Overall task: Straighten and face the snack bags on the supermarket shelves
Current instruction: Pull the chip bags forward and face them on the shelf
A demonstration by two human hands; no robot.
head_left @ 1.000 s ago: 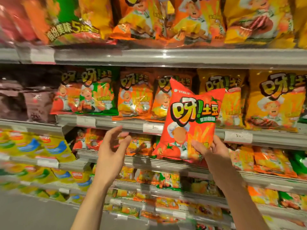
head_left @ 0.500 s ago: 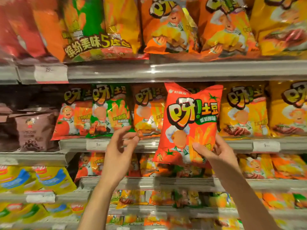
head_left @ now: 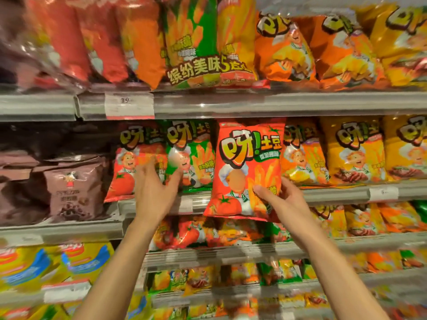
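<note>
Right hand pinches the red tomato crisp bag upright, label forward, ready for shelving; left hand, at nine o'clock, reaches with fingers apart to clear room.

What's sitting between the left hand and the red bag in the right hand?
In the head view, a green snack bag on the shelf fills that stretch; the left hand overlaps its left edge, and the held red bag, gripped by the right hand, covers its right edge.

A single wide-angle head camera looks straight ahead and slightly upward at the supermarket shelves from close range. Both forearms reach in from the lower edge, and the shelf rails bow toward the frame's edges.
</note>
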